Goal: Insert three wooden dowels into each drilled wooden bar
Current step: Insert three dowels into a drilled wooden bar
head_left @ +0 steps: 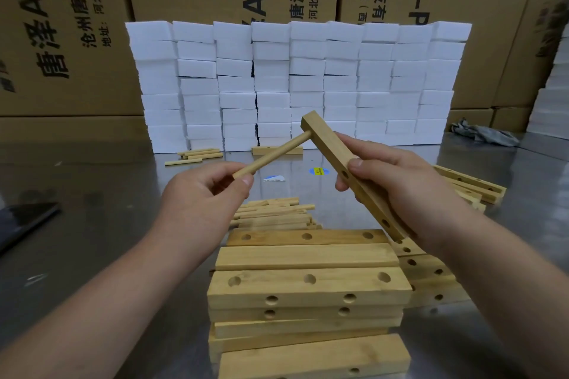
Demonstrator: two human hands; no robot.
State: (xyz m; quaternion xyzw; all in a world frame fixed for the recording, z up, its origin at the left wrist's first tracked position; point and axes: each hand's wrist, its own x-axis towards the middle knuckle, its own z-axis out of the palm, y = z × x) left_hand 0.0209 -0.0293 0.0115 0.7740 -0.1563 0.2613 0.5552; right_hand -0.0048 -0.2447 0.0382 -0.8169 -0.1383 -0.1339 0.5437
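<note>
Pinching the round dowel by its near end, the left hand held its far tip in the end hole of the square-edged wooden bar, gripped mid-length by the right hand

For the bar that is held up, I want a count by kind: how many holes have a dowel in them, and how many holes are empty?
Holes with a dowel: 1, at the far end of the bar; the left hand pinches the dowel.
Empty holes: 2, near the right hand that grips the bar.
Total holes: 3
</note>
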